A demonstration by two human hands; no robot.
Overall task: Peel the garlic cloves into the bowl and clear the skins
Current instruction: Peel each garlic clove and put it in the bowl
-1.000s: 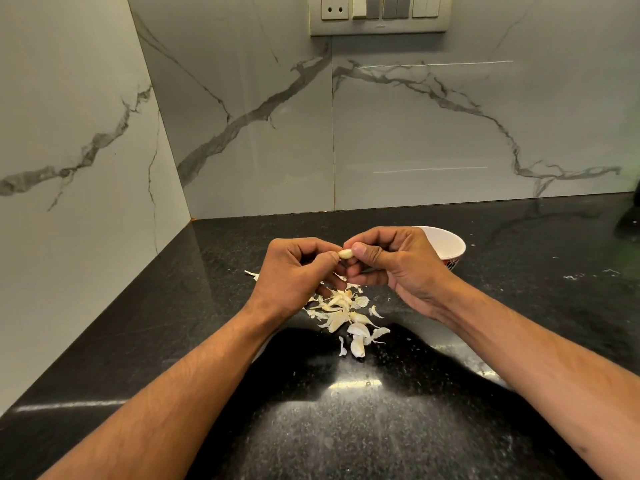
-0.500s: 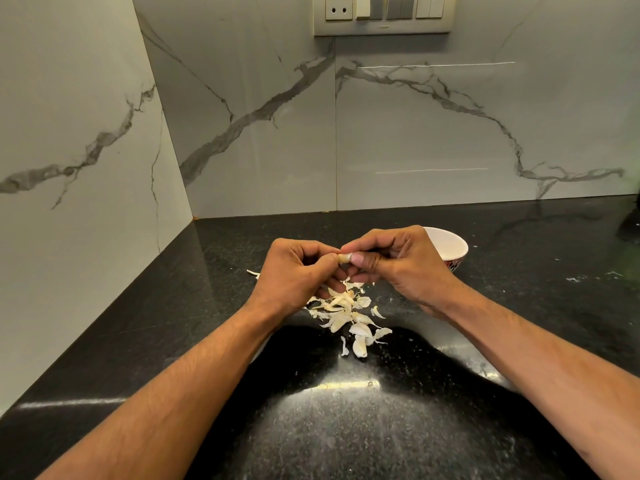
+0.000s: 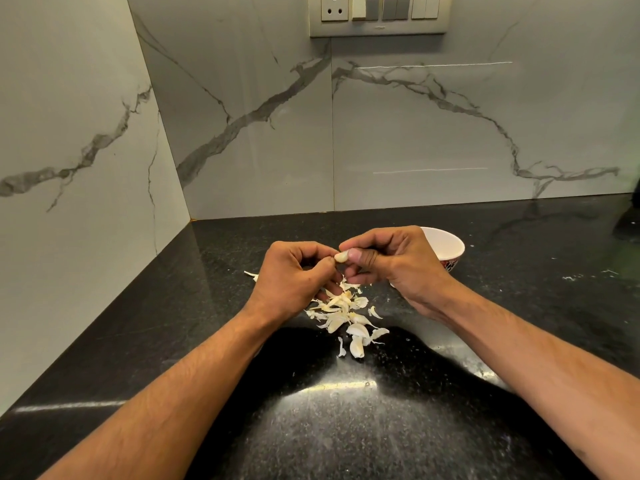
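Countertop black speckled, marble-veined wall, switch panel above.

Pale garlic clove between fingertips

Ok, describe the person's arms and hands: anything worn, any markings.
Both forearms are bare up to the frame edge, with no sleeves in view. The left hand and right hand wear no gloves, and no rings, watch or bracelets show. No markings visible.

Black speckled countertop reflecting overhead light, grey-veined marble wall standing behind, switch-and-socket panel sitting high on it
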